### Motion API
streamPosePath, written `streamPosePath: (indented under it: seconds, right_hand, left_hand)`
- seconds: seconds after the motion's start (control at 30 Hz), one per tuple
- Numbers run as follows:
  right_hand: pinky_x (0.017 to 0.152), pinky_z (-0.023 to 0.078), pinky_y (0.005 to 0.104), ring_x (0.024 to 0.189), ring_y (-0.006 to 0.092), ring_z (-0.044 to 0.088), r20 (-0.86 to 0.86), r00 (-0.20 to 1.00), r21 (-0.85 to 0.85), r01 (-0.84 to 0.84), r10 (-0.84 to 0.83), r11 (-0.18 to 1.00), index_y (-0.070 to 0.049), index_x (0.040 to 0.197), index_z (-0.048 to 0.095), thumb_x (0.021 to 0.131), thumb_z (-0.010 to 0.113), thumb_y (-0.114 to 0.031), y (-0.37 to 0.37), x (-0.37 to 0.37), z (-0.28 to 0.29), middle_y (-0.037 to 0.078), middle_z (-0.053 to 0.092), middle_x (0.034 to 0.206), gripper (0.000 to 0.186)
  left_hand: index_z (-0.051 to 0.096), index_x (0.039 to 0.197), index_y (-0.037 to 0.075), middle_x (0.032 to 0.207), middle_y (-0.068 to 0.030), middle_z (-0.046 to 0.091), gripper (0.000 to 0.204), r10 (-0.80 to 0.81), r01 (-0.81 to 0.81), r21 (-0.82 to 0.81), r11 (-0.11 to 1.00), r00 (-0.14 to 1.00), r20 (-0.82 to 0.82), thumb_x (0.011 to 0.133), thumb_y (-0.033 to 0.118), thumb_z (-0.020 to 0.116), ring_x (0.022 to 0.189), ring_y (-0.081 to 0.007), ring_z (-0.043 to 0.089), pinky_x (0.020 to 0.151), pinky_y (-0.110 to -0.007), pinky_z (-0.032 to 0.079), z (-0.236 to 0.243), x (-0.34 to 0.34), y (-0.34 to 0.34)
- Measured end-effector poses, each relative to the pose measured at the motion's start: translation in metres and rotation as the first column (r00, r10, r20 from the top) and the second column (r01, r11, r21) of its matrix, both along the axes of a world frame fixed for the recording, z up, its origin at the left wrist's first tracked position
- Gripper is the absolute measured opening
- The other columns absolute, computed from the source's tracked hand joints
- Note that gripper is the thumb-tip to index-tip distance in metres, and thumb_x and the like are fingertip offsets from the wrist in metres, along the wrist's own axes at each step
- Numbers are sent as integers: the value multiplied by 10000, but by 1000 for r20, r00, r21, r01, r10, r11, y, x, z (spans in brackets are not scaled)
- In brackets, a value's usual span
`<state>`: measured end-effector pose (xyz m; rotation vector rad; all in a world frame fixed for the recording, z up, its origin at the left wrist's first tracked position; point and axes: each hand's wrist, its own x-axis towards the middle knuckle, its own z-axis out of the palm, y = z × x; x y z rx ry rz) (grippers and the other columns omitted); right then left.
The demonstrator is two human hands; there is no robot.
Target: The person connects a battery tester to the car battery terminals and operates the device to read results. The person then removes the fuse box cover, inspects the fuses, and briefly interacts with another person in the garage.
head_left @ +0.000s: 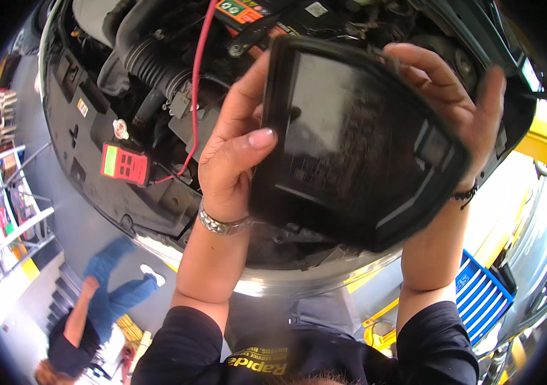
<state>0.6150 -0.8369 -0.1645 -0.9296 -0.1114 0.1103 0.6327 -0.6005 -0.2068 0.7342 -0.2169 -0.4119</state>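
I hold a black plastic cover (pixel 325 173) up in front of the engine bay, its ribbed, partly glossy face tilted toward me. It is square at one end and narrows to a blunt point at the other. My left hand (pixel 235 141) grips the left edge, thumb on the face and fingers behind. My right hand (pixel 462 115) supports the right side against the palm. Its fingers curl at the far edge, partly hidden, and its thumb sticks out away from the cover. Behind the cover lies a car battery (pixel 241 13) with an orange and green label, partly hidden.
A red handheld tester (pixel 125 163) with a lit screen rests on the front panel, its red cable (pixel 196 83) running to the battery area. A ribbed intake hose (pixel 155 64) lies left. A person (pixel 87 314) is at lower left. A blue slatted object (pixel 482 295) stands lower right.
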Motion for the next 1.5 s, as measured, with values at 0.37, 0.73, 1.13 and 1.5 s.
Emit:
streamPosePath:
  seconds: [0.37,0.73,1.13,1.5]
  right_hand:
    - [912,563,316,1046,205,680,88,933,-428,351,-348,833,34,1368,530,1091,300,-458,34,-6,-9,156,673,1193,610]
    - [878,598,333,1033,220,706,1,930,-227,358,-368,906,56,1341,554,1093,291,-405,44,-9,0,178,695,1156,586]
    - [868,586,309,992,207,718,-139,956,-20,257,-257,966,51,1260,626,1073,475,-234,21,-14,-15,136,711,1170,373]
    - [944,565,316,1033,194,704,-178,851,-168,468,-494,867,45,1278,625,1075,475,-190,24,-15,-20,134,709,1174,345]
  left_hand:
    - [269,1549,-8,1484,-174,480,708,197,-195,-50,979,979,42,956,296,507,1316,-261,517,1112,-388,392,-16,-6,-8]
    - [378,1485,4,1371,-183,570,593,68,-74,-129,989,996,-53,1009,354,427,1177,-279,614,1002,-411,502,-36,-14,-3]
    - [474,1429,20,1270,-188,650,575,124,-135,-158,978,989,-79,1044,436,378,1065,-300,697,906,-442,600,-42,-13,7]
    - [495,1401,4,1258,-140,650,639,-102,26,-366,930,976,-190,1007,506,463,1126,-231,645,976,-392,531,-47,-14,9]
